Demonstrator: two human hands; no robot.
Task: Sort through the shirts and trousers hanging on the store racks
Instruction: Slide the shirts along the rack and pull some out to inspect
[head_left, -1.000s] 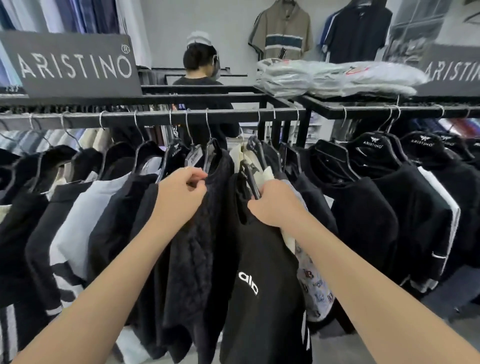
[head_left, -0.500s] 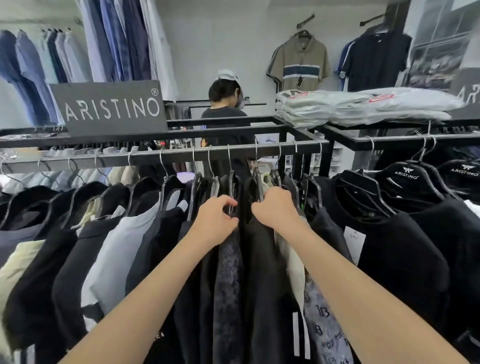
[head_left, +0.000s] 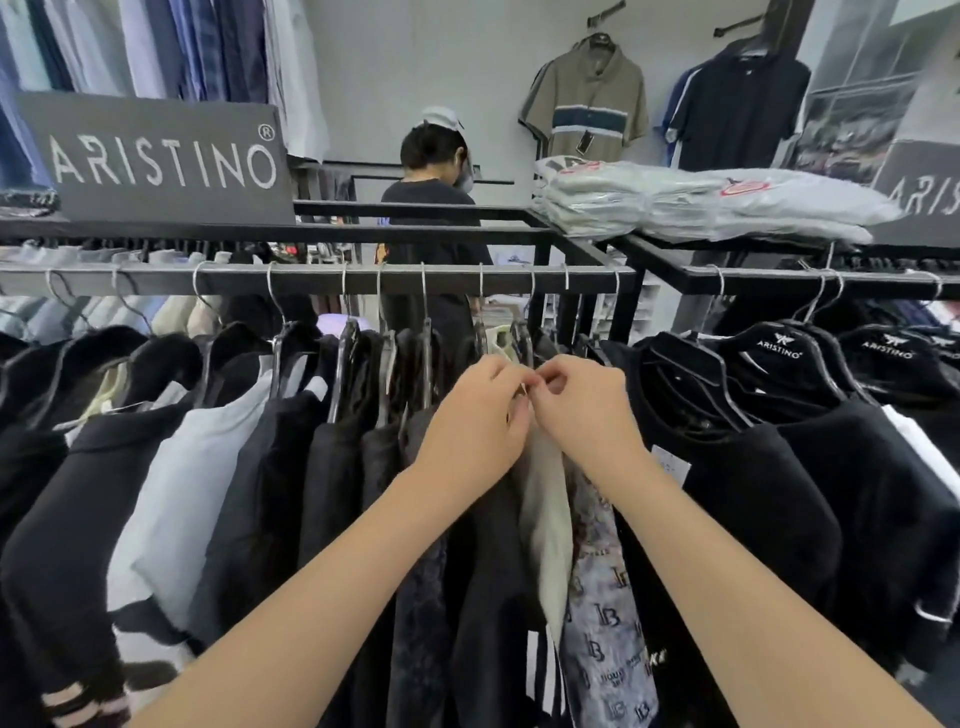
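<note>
You get even, fairly bright light from above, with soft shadows. The black shirts (head_left: 727, 467) sink into near-featureless dark. The plastic-wrapped stacks (head_left: 701, 202) show mild glare. The rail (head_left: 311, 278) bows and the edges stretch. Fine detail looks soft, even on the cream shirt (head_left: 545, 499) at centre.

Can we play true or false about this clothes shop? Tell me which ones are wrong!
1. The left hand and right hand pinch the cream shirt. True.
2. The grey sign says ARISTINO. True.
3. The folded bagged shirts lie on the floor. False: they lie on top of the rack.
4. The striped polo on the wall is red. False: it is tan with a dark blue band.
</note>
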